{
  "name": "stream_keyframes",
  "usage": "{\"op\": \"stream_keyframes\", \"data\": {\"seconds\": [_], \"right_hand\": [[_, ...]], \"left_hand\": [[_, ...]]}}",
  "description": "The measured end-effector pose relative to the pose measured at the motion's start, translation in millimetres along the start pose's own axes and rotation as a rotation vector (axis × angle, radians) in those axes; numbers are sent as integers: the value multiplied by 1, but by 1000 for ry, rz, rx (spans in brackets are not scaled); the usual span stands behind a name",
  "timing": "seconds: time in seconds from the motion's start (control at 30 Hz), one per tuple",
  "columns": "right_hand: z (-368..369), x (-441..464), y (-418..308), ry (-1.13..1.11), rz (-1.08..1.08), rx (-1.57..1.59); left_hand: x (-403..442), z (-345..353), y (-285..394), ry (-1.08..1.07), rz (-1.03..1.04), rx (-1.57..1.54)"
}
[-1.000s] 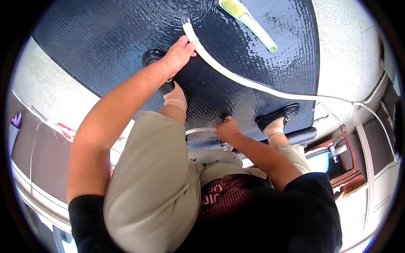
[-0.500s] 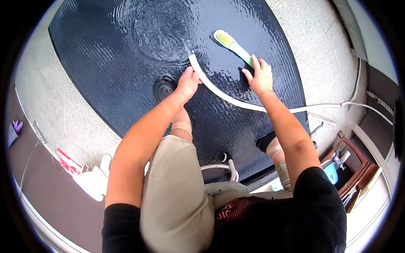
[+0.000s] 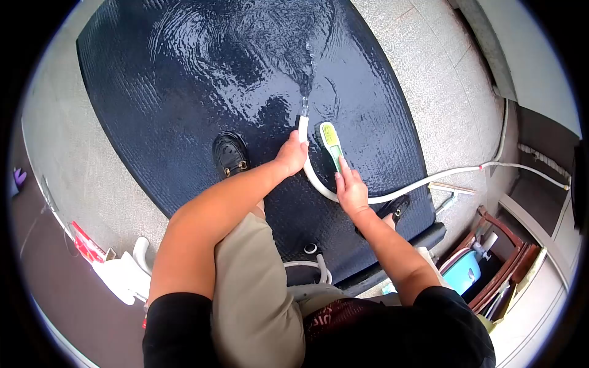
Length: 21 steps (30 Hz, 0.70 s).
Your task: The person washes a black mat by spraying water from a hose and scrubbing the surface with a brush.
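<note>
Water runs from the end of a white hose (image 3: 316,184), held in my left hand (image 3: 292,154) just behind its mouth. My right hand (image 3: 351,191) grips the handle of a green and white scrub brush (image 3: 330,138), whose head has a yellow-green face turned upward. The brush is right beside the hose end, above or against a wet black ribbed mat (image 3: 178,141); I cannot tell whether it touches. The stream spreads in ripples over the far part of the mat.
My black shoe (image 3: 231,153) stands on the mat. The hose trails right across the floor, past a squeegee (image 3: 453,188). At lower right, a blue basin (image 3: 461,274) sits by a brown wooden frame (image 3: 512,245). White pipe-like pieces (image 3: 322,267) are near my legs.
My right hand has closed round the brush handle and brought the brush nearer to me, beside the hose. The hose end has shifted right and nearer, its stream now pointing straight away from me.
</note>
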State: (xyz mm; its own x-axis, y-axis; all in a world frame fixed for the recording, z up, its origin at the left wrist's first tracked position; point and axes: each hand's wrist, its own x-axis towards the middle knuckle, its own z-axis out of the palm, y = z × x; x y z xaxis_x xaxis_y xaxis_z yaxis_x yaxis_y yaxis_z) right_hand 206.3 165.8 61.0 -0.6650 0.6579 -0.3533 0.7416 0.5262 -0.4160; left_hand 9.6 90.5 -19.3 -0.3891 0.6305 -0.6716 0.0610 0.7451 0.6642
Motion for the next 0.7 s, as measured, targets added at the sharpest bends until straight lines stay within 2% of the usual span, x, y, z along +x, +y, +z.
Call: {"op": "stream_keyframes", "data": {"seconds": [0.03,0.1,0.17,0.3,0.4,0.53,0.63,0.7], "right_hand": [[-2,-11,-3,-22,15,-38],[-4,9,-10,-37,71,-68],[-14,62,-33,-65,39,-143],[-34,196,-89,-79,69,-133],[-34,214,-92,-46,64,-72],[-32,127,-49,-175,105,-209],[-45,122,-46,-196,93,-280],[-47,165,-59,-101,7,-291]], "left_hand": [[-5,5,-1,33,50,104],[-3,1,-8,40,25,100],[8,-8,-13,-14,-57,-116],[31,-28,7,82,32,-132],[36,-49,40,82,39,-176],[47,-53,35,88,53,-91],[46,-55,35,73,63,-14],[45,-58,40,37,30,-12]]}}
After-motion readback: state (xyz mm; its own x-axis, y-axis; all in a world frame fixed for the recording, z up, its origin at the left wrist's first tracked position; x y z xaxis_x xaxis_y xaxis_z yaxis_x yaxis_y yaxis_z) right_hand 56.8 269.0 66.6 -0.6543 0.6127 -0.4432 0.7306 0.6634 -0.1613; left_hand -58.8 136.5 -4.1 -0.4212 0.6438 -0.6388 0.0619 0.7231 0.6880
